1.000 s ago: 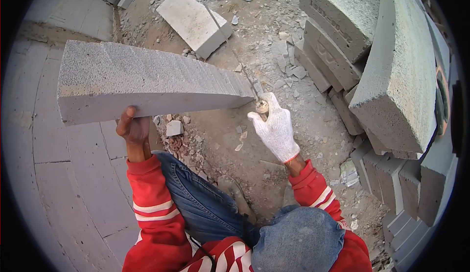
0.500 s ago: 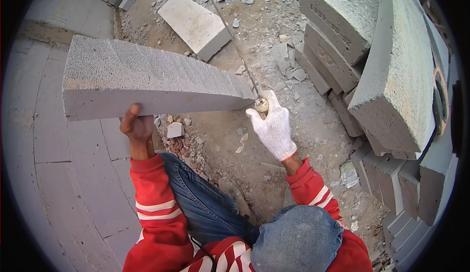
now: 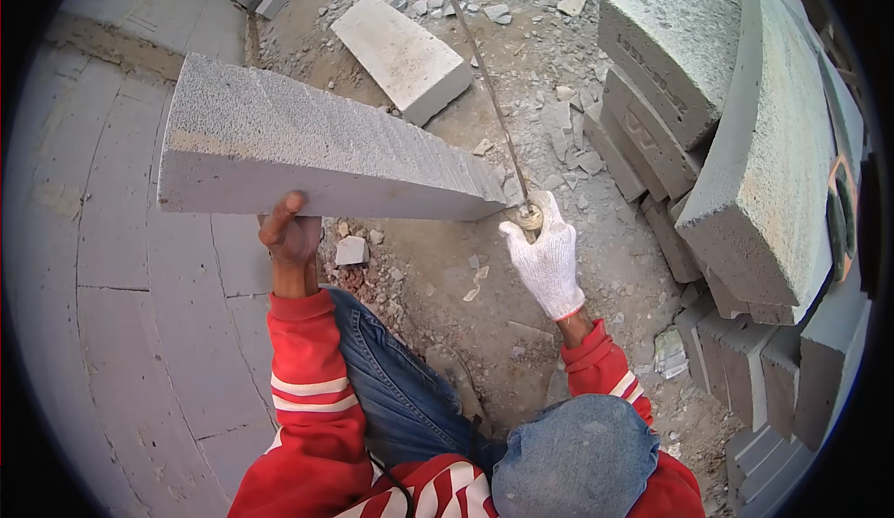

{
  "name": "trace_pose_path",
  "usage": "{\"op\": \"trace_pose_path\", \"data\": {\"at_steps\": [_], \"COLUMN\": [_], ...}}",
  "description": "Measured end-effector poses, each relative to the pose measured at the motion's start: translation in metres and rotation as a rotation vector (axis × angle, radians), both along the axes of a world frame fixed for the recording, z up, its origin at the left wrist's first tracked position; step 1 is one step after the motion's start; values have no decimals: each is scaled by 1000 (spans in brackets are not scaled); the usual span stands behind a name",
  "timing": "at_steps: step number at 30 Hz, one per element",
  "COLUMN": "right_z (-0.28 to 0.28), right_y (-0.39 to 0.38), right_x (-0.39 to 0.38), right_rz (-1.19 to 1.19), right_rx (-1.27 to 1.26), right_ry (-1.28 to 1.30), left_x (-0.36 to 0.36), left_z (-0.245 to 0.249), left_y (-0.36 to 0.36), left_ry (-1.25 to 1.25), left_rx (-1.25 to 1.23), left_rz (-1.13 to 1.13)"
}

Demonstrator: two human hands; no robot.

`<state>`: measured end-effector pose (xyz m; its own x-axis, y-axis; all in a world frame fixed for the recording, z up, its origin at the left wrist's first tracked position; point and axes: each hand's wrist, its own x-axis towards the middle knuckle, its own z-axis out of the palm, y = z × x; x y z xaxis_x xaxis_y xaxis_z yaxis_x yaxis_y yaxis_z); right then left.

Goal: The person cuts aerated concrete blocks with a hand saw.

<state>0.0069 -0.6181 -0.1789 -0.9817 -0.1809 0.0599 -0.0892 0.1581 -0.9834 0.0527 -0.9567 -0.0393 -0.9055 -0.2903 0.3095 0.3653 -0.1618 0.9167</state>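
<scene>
A grey, finely pitted lightweight concrete block (image 3: 317, 145) lies across in front of me, narrowing to a thin, rough-cut end at the right. My bare left hand (image 3: 291, 238) grips its near lower edge, thumb up against the side face and the other fingers hidden beneath. In a white knit glove, my right hand (image 3: 548, 262) is closed around the pale, rounded handle of a long, thin blade (image 3: 498, 99). The blade shows nearly edge-on and points away from me, its base close to the block's thin end.
At the right stands a leaning stack of concrete blocks (image 3: 670, 52), with more blocks upright below. Another block (image 3: 400, 52) lies on the dusty ground ahead, among broken chips. A block-built surface (image 3: 121, 238) runs along my left, and my knees are in front.
The whole view has shifted, so the block, both hands and the blade all appear further right. The blade stands slightly more upright in view. Both grips stay the same.
</scene>
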Motion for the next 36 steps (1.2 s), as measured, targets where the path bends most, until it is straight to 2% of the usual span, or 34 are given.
{"op": "trace_pose_path", "data": {"at_steps": [2, 4, 5, 7, 8, 9, 11, 14, 17, 18, 19, 20, 22, 23, 25, 27, 30, 33, 34, 36], "right_z": [-32, -90, -96, -108, -93, -77, -28, 26, 12, -11, -36, -60, -75, -69, -51, -2, 41, -23, -46, -72], "right_y": [-8, -12, -4, 6, 13, 18, 18, 10, -7, -14, -18, -18, -3, 0, 12, 14, 10, -12, -13, -1], "right_x": [8, 15, 15, 7, 8, 9, 8, 14, 26, 31, 29, 26, 23, 25, 27, 28, 25, 31, 32, 28], "right_rz": [-11, 134, 128, 85, 69, 76, -32, -43, 41, 94, 90, 119, 155, 150, 72, 55, 72, 133, 165, 155], "right_rx": [-34, 353, 357, 369, 257, 264, 88, -39, -26, 101, 98, 199, 316, 306, 185, 99, -37, 29, 193, 207], "right_ry": [31, 0, -3, -266, -234, -247, -77, 59, 60, -16, -9, -70, -186, -188, -24, -15, 89, 47, -63, -120], "left_x": [-2, -5, -4, -10, -6, -2, -2, 0, 0, 0, -2, -4, -5, -6, -5, -1, -1, -2, -3, -2], "left_z": [-1, -1, -1, 1, 1, 0, 0, 0, -4, -4, -2, -1, 0, 2, 4, 6, 5, 2, 2, 2], "left_y": [2, 5, 6, 4, 3, 3, 1, -2, -6, -6, -5, -4, 2, 7, 12, 8, -1, -4, -4, -6], "left_ry": [-5, 2, -9, -8, -23, -40, -39, -22, -26, -31, -24, -27, -33, -34, -41, -23, -17, -21, -13, -7], "left_rx": [-6, -10, -17, -30, -13, 6, 0, -3, 4, -2, -5, -5, -14, 0, 16, 31, 0, 26, 24, 14], "left_rz": [38, 62, 71, 78, 63, 48, 29, 23, 32, 33, 29, 25, 16, 81, 140, -44, -43, -47, -53, -107]}}
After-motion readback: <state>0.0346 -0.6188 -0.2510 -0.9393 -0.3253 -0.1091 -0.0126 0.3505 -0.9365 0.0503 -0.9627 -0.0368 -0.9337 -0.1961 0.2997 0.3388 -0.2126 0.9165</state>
